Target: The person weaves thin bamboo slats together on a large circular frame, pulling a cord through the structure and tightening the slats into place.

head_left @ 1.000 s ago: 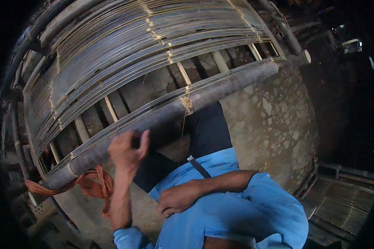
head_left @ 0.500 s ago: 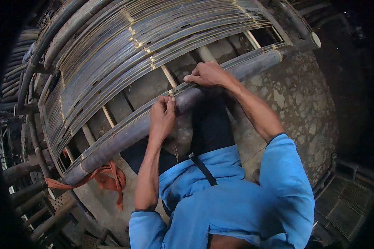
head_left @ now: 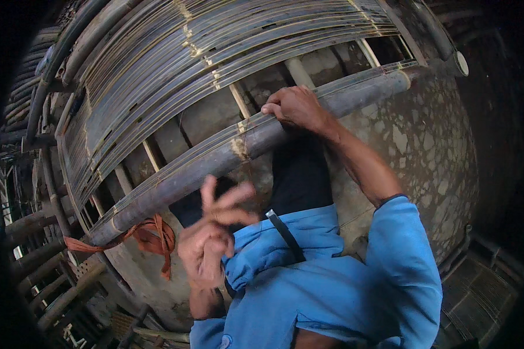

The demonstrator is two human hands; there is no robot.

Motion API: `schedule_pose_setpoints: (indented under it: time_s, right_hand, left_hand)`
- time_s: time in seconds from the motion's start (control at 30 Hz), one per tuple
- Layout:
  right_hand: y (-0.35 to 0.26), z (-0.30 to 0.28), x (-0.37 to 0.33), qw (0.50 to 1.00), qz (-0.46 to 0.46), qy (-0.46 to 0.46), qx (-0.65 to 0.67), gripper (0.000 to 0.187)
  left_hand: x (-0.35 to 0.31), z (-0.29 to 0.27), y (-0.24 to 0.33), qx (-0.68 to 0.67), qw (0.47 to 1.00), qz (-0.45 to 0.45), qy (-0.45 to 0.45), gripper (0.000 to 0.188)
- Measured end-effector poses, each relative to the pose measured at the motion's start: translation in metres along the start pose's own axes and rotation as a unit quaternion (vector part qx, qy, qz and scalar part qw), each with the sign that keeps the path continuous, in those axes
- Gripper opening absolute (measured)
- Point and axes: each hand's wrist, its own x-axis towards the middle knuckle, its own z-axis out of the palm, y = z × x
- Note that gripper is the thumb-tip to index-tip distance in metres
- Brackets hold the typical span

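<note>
Slatted frame [head_left: 227, 46] under right hand [head_left: 298, 108]

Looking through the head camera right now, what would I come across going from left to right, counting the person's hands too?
Orange cloth strip → the person's left hand, blurred → their right hand, on the bamboo beam → pale round pole end.

Dim workshop, slatted bamboo frame [head_left: 151, 87], stacked poles [head_left: 22, 104], stone-flecked floor [head_left: 410, 152]
</note>
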Motion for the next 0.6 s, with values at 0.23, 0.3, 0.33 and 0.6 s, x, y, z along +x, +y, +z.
schedule_pose_setpoints:
  time_s: [0.23,0.3,0.33,0.6]
  right_hand:
    - [-0.013,0.028,-0.017,0.945,-0.258,0.169,0.108,0.025]
    - [-0.033,0.033,-0.024,0.926,-0.304,0.189,0.116,0.024]
    - [-0.042,0.035,-0.025,0.915,-0.331,0.188,0.129,0.022]
    - [-0.060,0.052,-0.028,0.906,-0.364,0.087,0.197,0.040]
  left_hand:
    - [-0.049,-0.002,-0.001,-0.115,0.988,-0.062,0.088,0.051]
    - [-0.045,-0.002,0.001,-0.109,0.988,-0.061,0.089,0.050]
    - [-0.043,-0.003,0.003,-0.105,0.989,-0.055,0.089,0.050]
    - [-0.037,-0.022,0.017,-0.078,0.991,-0.092,0.055,0.050]
